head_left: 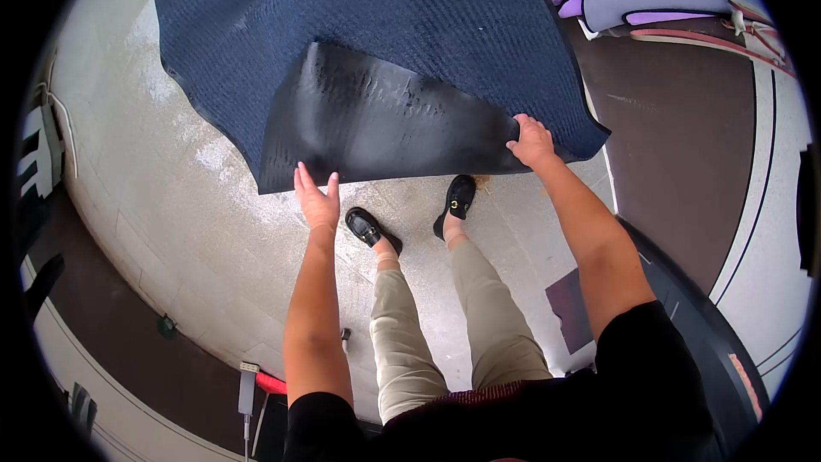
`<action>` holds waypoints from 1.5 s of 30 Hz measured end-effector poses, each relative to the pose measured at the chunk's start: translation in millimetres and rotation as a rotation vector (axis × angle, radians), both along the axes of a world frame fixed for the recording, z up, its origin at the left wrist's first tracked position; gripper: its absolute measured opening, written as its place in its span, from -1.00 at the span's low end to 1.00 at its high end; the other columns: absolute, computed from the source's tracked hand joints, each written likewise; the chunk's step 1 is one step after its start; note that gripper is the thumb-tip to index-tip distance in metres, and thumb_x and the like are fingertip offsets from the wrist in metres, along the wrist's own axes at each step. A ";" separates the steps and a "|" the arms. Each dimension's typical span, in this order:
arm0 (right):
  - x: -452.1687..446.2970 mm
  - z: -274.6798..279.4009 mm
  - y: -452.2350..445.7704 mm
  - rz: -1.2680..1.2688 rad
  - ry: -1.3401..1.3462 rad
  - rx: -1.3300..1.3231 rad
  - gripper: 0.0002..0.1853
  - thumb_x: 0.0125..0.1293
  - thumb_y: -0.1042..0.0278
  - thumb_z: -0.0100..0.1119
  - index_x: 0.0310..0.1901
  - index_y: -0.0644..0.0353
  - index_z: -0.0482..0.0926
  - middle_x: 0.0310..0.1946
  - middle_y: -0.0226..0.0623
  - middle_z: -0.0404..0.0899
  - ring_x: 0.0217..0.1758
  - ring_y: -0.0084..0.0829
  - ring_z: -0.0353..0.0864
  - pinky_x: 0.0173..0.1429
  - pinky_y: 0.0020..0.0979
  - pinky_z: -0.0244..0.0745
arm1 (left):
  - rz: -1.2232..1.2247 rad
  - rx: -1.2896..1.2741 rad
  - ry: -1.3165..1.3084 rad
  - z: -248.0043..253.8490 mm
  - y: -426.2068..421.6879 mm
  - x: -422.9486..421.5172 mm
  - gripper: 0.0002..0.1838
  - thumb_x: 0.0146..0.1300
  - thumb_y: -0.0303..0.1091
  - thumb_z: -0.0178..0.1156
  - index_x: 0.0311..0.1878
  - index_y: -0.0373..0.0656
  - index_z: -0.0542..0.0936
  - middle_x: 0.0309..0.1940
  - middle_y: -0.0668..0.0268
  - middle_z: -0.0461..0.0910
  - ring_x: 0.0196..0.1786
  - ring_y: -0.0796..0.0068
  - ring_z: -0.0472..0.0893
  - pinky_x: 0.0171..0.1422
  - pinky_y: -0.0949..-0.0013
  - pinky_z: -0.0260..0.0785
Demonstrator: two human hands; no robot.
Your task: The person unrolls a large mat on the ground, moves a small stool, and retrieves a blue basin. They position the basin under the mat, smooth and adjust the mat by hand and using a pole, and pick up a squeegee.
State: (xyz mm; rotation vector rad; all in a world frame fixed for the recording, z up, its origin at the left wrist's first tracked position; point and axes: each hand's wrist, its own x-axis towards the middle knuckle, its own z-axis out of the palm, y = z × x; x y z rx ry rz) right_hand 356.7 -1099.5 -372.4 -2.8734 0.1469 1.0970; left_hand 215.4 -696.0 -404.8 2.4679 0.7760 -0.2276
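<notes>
We are seeing the blue mat (359, 0) running out past the picture's top edge, which is hiding its far side from us, while its folded-over black flap (376, 120) is covering part of the ribbed face. Beyond the left edge of the pale floor (128, 231), the picture's round border is cutting off dark shapes (43, 282), and our left forearm (315, 325) is partly hiding a small, unclear object (345, 336).

Blue mat (410, 0), 1 black-backed part folded over.
</notes>
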 end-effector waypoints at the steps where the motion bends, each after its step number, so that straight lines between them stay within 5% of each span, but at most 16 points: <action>1: -1.3 0.9 0.2 0.012 -0.030 0.012 -0.42 -0.01 0.25 0.33 0.09 0.08 0.37 0.02 -0.23 0.45 0.16 -0.21 0.37 0.22 -0.22 0.23 | 0.071 0.023 -0.018 -5.9 14.8 18.7 -0.09 0.06 -0.02 0.28 0.37 -0.20 0.04 0.30 -0.07 0.10 0.33 -0.04 0.15 0.39 0.15 0.05; 6: 0.7 -4.3 1.5 -0.046 -0.056 -0.025 -0.46 -0.05 0.27 0.37 0.02 0.06 0.40 -0.02 -0.25 0.46 0.15 -0.23 0.36 0.20 -0.22 0.24 | -0.048 0.215 0.029 -16.6 60.4 132.6 0.11 -0.11 0.29 0.27 0.39 -0.13 0.01 0.36 0.09 0.08 0.43 0.08 0.00 0.41 -0.06 -0.12; 11: -0.2 -7.5 -5.9 -0.068 -0.046 0.081 -0.45 -0.08 0.28 0.41 0.01 0.01 0.42 -0.03 -0.30 0.46 0.15 -0.25 0.36 0.20 -0.22 0.24 | -0.081 -0.091 0.327 -10.5 55.0 172.3 -0.07 -0.11 0.11 0.36 0.31 -0.06 0.20 0.11 0.13 0.47 0.18 0.24 0.44 0.25 0.20 0.24; 12: 1.6 -5.4 -5.0 -0.071 -0.058 0.087 -0.44 -0.08 0.28 0.40 0.01 0.01 0.42 -0.03 -0.30 0.46 0.15 -0.25 0.36 0.20 -0.22 0.24 | -0.078 -0.029 0.136 3.8 41.4 164.2 -0.25 -0.12 -0.03 0.41 0.15 -0.12 0.38 -0.09 0.16 0.59 -0.03 0.25 0.58 0.09 0.29 0.37; 16: 1.8 -1.9 -3.0 -0.056 -0.053 0.065 -0.44 -0.07 0.30 0.40 0.02 0.07 0.41 -0.03 -0.26 0.47 0.14 -0.24 0.38 0.19 -0.22 0.24 | -0.071 0.205 -0.384 50.2 17.9 114.3 -0.46 -0.15 -0.17 0.46 -0.14 -0.21 0.47 -0.26 0.19 0.54 -0.14 0.17 0.52 -0.02 0.18 0.33; 20: 2.8 1.4 -11.4 -0.091 -0.103 0.183 -0.46 -0.08 0.29 0.40 -0.02 0.12 0.41 -0.06 -0.20 0.48 0.11 -0.18 0.40 0.17 -0.21 0.27 | 0.114 -0.016 -0.587 87.6 26.2 123.8 -0.47 -0.13 -0.14 0.46 -0.18 -0.24 0.45 -0.29 0.16 0.47 -0.17 0.14 0.44 0.03 0.15 0.26; 22: 2.9 -3.9 -17.5 -0.089 -0.170 0.206 -0.47 -0.10 0.28 0.41 -0.05 0.13 0.42 -0.07 -0.21 0.49 0.10 -0.19 0.41 0.16 -0.21 0.27 | -0.039 0.284 -0.626 85.2 27.7 161.1 -0.38 -0.11 -0.17 0.45 -0.05 -0.30 0.39 -0.13 0.12 0.44 -0.03 0.15 0.43 0.14 0.20 0.23; 24: 1.8 -4.8 -18.3 -0.067 -0.197 0.160 -0.46 -0.11 0.28 0.42 -0.05 0.11 0.43 -0.07 -0.23 0.49 0.08 -0.20 0.41 0.16 -0.22 0.27 | -0.138 0.487 -0.592 64.8 22.8 203.6 -0.23 -0.09 -0.10 0.43 0.15 -0.25 0.33 0.08 0.09 0.37 0.17 0.07 0.34 0.25 0.17 0.17; 26: -0.2 -6.6 -13.8 -0.043 -0.223 0.113 -0.45 -0.12 0.27 0.42 -0.03 0.08 0.44 -0.07 -0.26 0.49 0.07 -0.22 0.41 0.16 -0.22 0.26 | -0.155 0.695 -0.039 41.1 11.1 213.1 -0.12 -0.06 -0.06 0.39 0.30 -0.16 0.21 0.27 0.06 0.21 0.31 0.04 0.22 0.34 0.18 0.12; 28: -3.6 1.2 -6.6 -0.057 -0.269 0.026 -0.44 -0.12 0.27 0.42 -0.03 0.08 0.44 -0.07 -0.25 0.49 0.07 -0.21 0.41 0.17 -0.23 0.26 | -0.224 0.030 0.400 9.4 22.4 205.7 -0.15 -0.06 -0.07 0.37 0.31 -0.10 0.24 0.35 0.06 0.08 0.37 0.09 0.14 0.38 0.24 0.09; 33: -22.9 22.7 7.0 -0.090 -0.333 0.022 -0.40 -0.07 0.30 0.37 0.10 0.02 0.42 0.09 -0.28 0.37 0.22 -0.25 0.26 0.28 -0.22 0.14 | -0.487 -0.039 -0.131 51.6 12.4 72.7 -0.51 0.03 -0.40 0.25 0.10 -0.09 0.44 0.24 0.15 0.27 0.18 0.06 0.35 0.25 0.18 0.24; 36: -40.7 45.4 9.1 -0.011 -0.394 0.048 -0.41 -0.04 0.31 0.33 0.10 0.02 0.41 0.17 -0.27 0.29 0.27 -0.24 0.20 0.29 -0.19 0.13 | -0.468 -0.087 0.254 56.1 46.9 -93.9 -0.55 0.03 -0.34 0.27 0.05 -0.10 0.47 0.16 0.08 0.35 0.16 0.04 0.36 0.24 0.19 0.25; 40: -83.3 77.6 -0.3 0.113 -0.209 0.115 -0.56 -0.05 0.35 0.29 -0.05 0.07 0.51 0.17 -0.20 0.30 0.25 -0.19 0.23 0.25 -0.19 0.22 | -0.099 -0.329 1.128 97.9 104.6 -344.1 -0.46 0.09 0.04 0.10 0.06 -0.11 0.51 -0.03 0.09 0.55 0.09 0.14 0.50 0.19 0.19 0.30; 42: -103.4 96.2 -8.2 0.257 -0.004 0.096 -0.63 -0.01 0.32 0.24 -0.08 0.08 0.54 0.15 -0.16 0.33 0.22 -0.16 0.27 0.26 -0.22 0.23 | -0.075 -0.296 1.229 175.5 99.0 -374.2 -0.55 0.09 -0.04 0.04 -0.07 -0.16 0.58 -0.10 0.03 0.56 0.04 0.07 0.51 0.15 0.17 0.32; 43: -114.5 94.8 -17.7 0.338 0.126 0.083 -0.66 0.02 0.29 0.21 -0.10 0.07 0.55 0.14 -0.15 0.35 0.21 -0.14 0.29 0.26 -0.23 0.24 | 0.059 -0.116 1.000 189.5 93.5 -421.8 -0.59 0.09 -0.05 0.04 -0.14 -0.14 0.60 -0.16 0.00 0.57 -0.02 0.03 0.53 0.09 0.15 0.35; 45: -128.8 105.6 -26.2 0.391 0.315 0.056 -0.68 0.07 0.20 0.14 -0.10 0.03 0.57 0.15 -0.18 0.37 0.19 -0.16 0.32 0.26 -0.23 0.25 | 0.205 -0.138 0.972 238.7 74.0 -425.4 -0.60 0.09 -0.07 0.05 -0.13 -0.13 0.59 -0.23 0.07 0.61 -0.07 0.08 0.57 0.06 0.18 0.38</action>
